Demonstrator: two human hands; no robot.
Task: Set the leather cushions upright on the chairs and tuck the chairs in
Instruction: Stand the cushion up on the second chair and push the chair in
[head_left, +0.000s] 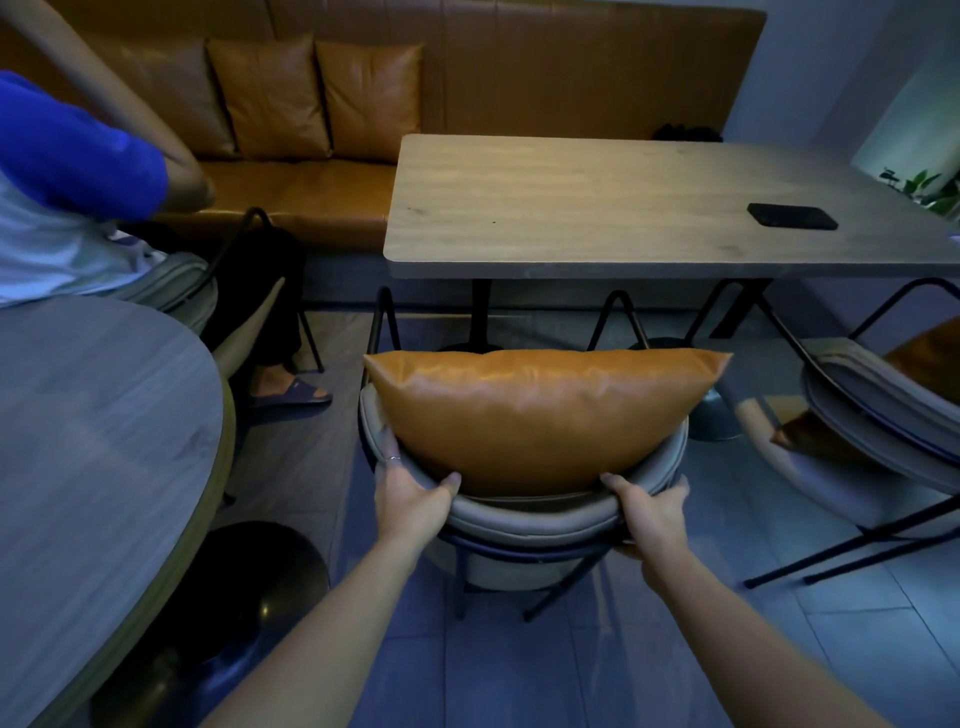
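Note:
A tan leather cushion (535, 415) stands upright against the curved grey backrest of the chair (530, 519) right in front of me. My left hand (410, 499) grips the backrest's left side, thumb over the top rim. On the right side, my right hand (652, 512) holds the same backrest. The chair faces the rectangular wooden table (597, 208), its front reaching under the table's near edge. A second grey chair (878, 431) stands at the right, angled away from the table, with another tan cushion (930, 358) lying on its seat.
A black phone (792, 215) lies on the table's right part. A tan leather bench (311, 187) with cushions runs behind. At the left, a round table (88, 415) and a seated person (67, 182) in blue. Tiled floor lies below me.

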